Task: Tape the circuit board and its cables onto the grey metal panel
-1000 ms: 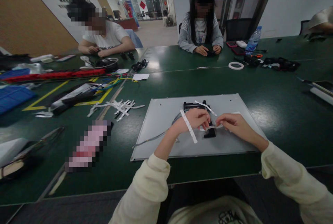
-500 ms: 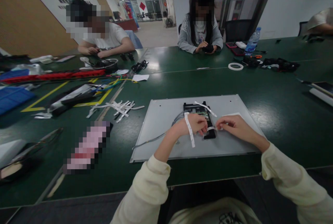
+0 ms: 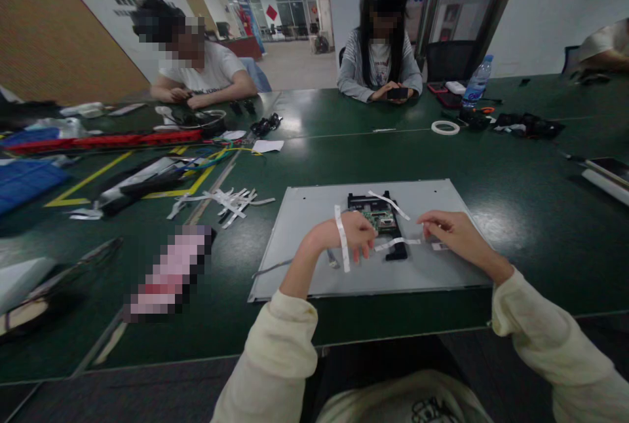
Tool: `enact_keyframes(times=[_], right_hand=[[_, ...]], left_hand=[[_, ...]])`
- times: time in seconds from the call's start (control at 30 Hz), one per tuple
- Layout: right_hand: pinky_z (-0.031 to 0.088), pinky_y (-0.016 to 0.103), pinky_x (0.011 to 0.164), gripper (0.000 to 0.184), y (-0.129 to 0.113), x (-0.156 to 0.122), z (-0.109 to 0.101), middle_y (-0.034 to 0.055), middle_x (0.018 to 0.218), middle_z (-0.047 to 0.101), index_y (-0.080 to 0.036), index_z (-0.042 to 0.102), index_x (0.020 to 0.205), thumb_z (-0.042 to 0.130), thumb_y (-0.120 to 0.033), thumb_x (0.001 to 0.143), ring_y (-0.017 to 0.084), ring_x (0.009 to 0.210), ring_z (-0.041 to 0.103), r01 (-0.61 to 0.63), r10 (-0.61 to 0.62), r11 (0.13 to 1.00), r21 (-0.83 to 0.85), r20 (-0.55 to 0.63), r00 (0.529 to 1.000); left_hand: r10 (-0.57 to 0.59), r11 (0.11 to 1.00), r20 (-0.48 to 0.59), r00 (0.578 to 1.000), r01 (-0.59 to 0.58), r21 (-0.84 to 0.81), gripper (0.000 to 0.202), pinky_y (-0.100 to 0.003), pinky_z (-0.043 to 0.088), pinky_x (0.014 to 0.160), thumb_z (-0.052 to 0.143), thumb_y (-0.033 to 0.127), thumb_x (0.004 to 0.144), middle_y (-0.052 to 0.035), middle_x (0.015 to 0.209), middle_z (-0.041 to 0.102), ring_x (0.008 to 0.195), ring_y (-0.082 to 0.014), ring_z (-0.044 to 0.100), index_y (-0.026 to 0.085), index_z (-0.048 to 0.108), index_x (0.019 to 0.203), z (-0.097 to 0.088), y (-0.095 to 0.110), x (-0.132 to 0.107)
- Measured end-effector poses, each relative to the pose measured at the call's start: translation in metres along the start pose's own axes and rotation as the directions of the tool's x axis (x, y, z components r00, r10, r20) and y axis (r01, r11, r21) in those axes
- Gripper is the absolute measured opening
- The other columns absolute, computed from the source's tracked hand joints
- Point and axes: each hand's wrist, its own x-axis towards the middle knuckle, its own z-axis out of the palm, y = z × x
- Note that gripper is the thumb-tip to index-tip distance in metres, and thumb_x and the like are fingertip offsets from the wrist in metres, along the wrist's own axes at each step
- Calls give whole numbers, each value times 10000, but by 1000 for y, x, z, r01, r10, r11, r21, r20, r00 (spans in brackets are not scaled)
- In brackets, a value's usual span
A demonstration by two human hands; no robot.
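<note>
A grey metal panel lies flat on the green table in front of me. A small green circuit board in a black frame sits on its middle. My left hand rests on the panel left of the board, fingers curled down onto a grey cable; a white tape strip sticks to its wrist. My right hand is right of the board, its fingers pinched on the end of a white tape strip that lies across a black part. Another white strip lies over the board's top right.
Several loose white strips lie left of the panel. A tape roll, water bottle and black parts are at the far right. Two people sit across the table; red and blue items crowd the left.
My hands have moved apart: the left slid left and down onto the cable, the right drew right. The white strip between them is now stretched out, and the circuit board is uncovered.
</note>
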Motion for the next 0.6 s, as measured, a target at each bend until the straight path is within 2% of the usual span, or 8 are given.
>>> enact_keyframes(times=[0.07, 0.1, 0.17, 0.23, 0.3, 0.4, 0.47, 0.6], right_hand=[[452, 246, 584, 258, -4, 1, 1, 26, 752, 675, -178, 676, 976, 495, -327, 866, 139, 660, 614, 3, -1, 1000, 25, -94, 996], [455, 248, 587, 263, -9, 1, 2, 31, 761, 675, -175, 671, 984, 501, -339, 868, 140, 666, 617, 2, 6, 998, 62, -128, 992], [463, 249, 585, 272, -23, 4, 7, 43, 790, 679, -175, 650, 1012, 514, -363, 869, 151, 704, 635, -1, 30, 981, 192, -148, 989], [475, 246, 583, 286, -43, 8, 16, 57, 867, 687, -186, 617, 1053, 521, -384, 871, 170, 789, 660, -13, 50, 935, 354, -97, 994], [492, 248, 602, 302, -64, 15, 29, 70, 975, 683, -205, 571, 1102, 523, -396, 873, 181, 872, 667, -39, 46, 880, 474, -3, 999], [516, 269, 677, 340, -89, 26, 53, 63, 1032, 672, -230, 501, 1157, 555, -378, 856, 174, 920, 659, -46, -23, 853, 520, 126, 992], [517, 276, 688, 372, -99, 33, 67, 40, 945, 683, -231, 465, 1163, 589, -341, 830, 163, 861, 662, -25, -59, 867, 498, 152, 987], [476, 234, 551, 422, -106, 44, 81, -30, 714, 653, -230, 433, 1180, 600, -275, 794, 134, 643, 633, -8, -55, 868, 496, 113, 992]], left_hand=[[61, 998, -196, 979, -66, -17, 301, -213, 417, 431, 432, 302, 883, -35, 587, 665, 388, -96, 539, 125, 614, 723, -5, 4, -1], [83, 996, -325, 942, -90, -7, 309, -203, 384, 412, 408, 307, 893, -19, 570, 650, 368, -87, 509, 129, 610, 741, -8, 6, -1], [127, 992, -558, 820, -107, 69, 331, -196, 341, 407, 379, 323, 904, 5, 551, 629, 358, -76, 469, 139, 613, 760, -10, 9, -1], [186, 981, -684, 706, -94, 170, 349, -197, 332, 436, 381, 347, 907, 14, 551, 623, 393, -78, 472, 151, 625, 752, -10, 10, 0], [235, 966, -721, 652, -73, 248, 374, -202, 338, 475, 382, 373, 912, 13, 558, 624, 452, -92, 500, 160, 636, 742, -9, 10, 2], [274, 943, -736, 619, -25, 331, 409, -217, 335, 519, 363, 381, 924, 2, 573, 623, 535, -113, 532, 162, 642, 720, -8, 8, 2], [287, 922, -754, 591, 43, 385, 423, -228, 328, 543, 354, 369, 930, -12, 602, 630, 575, -123, 543, 160, 637, 696, -9, 7, 1], [246, 845, -801, 546, 285, 453, 419, -252, 330, 587, 344, 356, 941, -54, 711, 673, 643, -149, 576, 161, 644, 724, -16, 2, -5]])
